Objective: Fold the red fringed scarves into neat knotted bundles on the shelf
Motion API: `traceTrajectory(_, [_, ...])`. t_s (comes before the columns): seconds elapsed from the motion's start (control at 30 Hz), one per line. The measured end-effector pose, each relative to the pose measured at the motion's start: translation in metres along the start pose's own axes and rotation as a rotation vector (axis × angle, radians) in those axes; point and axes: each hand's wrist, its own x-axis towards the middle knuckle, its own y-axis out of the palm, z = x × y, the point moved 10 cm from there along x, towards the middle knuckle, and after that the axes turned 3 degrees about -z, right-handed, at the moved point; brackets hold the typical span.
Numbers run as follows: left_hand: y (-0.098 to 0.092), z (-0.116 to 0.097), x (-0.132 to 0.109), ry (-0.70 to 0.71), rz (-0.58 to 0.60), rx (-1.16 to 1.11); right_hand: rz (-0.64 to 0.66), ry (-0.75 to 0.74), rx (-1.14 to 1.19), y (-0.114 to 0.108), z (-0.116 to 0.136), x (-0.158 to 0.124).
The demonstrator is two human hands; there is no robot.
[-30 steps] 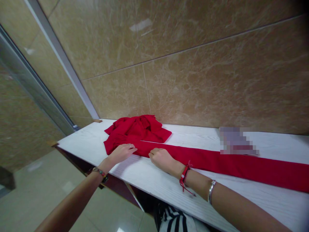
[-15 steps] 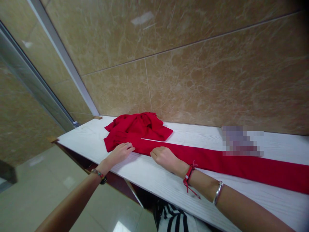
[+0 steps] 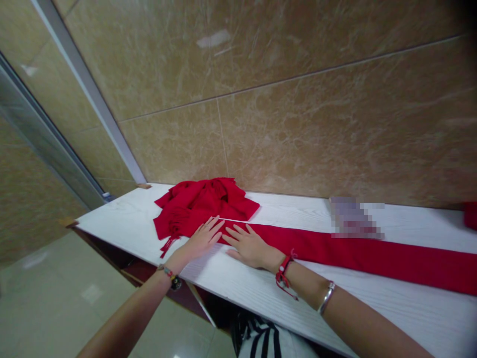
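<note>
A long red scarf (image 3: 357,256) lies flat in a narrow band along the white table, running off at the right. My left hand (image 3: 203,242) rests on its left part, fingers stretched and spread. Close beside it, my right hand (image 3: 250,247) lies palm down on the band, fingers also spread. Neither hand grips anything. Left of my left hand, red tassels (image 3: 167,246) hang toward the table's front edge. A crumpled heap of red cloth (image 3: 206,199) sits just behind my hands; where it parts from the band is partly hidden.
The white table (image 3: 122,221) stands against a brown tiled wall (image 3: 298,124). A pixelated, unreadable item (image 3: 354,219) lies behind the scarf. Another bit of red (image 3: 470,215) shows at the far right. Below the front edge are open compartments and the tiled floor (image 3: 48,293).
Both hands have gone from closed on the red band to flat with fingers spread. They now lie nearer each other, and the tassels at the left have come into sight.
</note>
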Motion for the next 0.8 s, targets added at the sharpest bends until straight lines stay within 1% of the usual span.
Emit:
traceTrajectory(0.07, [0.019,0.003,-0.002,-0.032,0.072,0.036,0.05,0.026,0.018,0.0,-0.004,-0.008])
traceTrajectory(0.17, [0.03,0.016,-0.005,-0.053,0.076,0.088,0.123,0.092,0.034,-0.01,-0.018,-0.032])
traceTrajectory(0.23, [0.032,0.026,-0.003,-0.094,0.08,0.12,0.134,0.138,0.043,-0.026,-0.031,-0.052])
traceTrajectory(0.3, [0.032,0.026,0.004,-0.122,0.093,0.149,0.071,0.194,0.036,-0.05,-0.046,-0.07])
traceTrajectory(0.33, [0.03,0.019,0.009,-0.114,0.089,0.162,0.019,0.229,0.026,-0.063,-0.053,-0.077])
traceTrajectory(0.37, [0.028,0.006,0.016,-0.08,0.078,0.164,-0.03,0.265,0.014,-0.072,-0.06,-0.083])
traceTrajectory(0.4, [0.025,-0.01,0.023,-0.031,0.06,0.154,-0.063,0.299,0.003,-0.078,-0.067,-0.088])
traceTrajectory(0.43, [0.023,-0.03,0.031,0.022,0.043,0.132,-0.075,0.326,-0.003,-0.079,-0.072,-0.091])
traceTrajectory(0.5, [0.025,-0.063,0.043,0.081,0.035,0.074,-0.05,0.347,-0.007,-0.07,-0.078,-0.094])
traceTrajectory(0.53, [0.028,-0.074,0.047,0.077,0.049,0.055,-0.032,0.347,-0.013,-0.064,-0.08,-0.097])
traceTrajectory(0.57, [0.032,-0.081,0.05,0.058,0.07,0.047,-0.018,0.347,-0.023,-0.06,-0.083,-0.102])
traceTrajectory(0.6, [0.037,-0.084,0.052,0.036,0.094,0.048,-0.01,0.347,-0.037,-0.057,-0.087,-0.109])
traceTrajectory(0.67, [0.044,-0.081,0.051,0.009,0.138,0.055,-0.009,0.36,-0.089,-0.059,-0.098,-0.133])
traceTrajectory(0.73, [0.049,-0.07,0.047,-0.02,0.18,0.054,-0.011,0.396,-0.182,-0.07,-0.116,-0.172])
traceTrajectory(0.8, [0.052,-0.058,0.043,-0.043,0.226,0.049,-0.005,0.434,-0.308,-0.085,-0.137,-0.219])
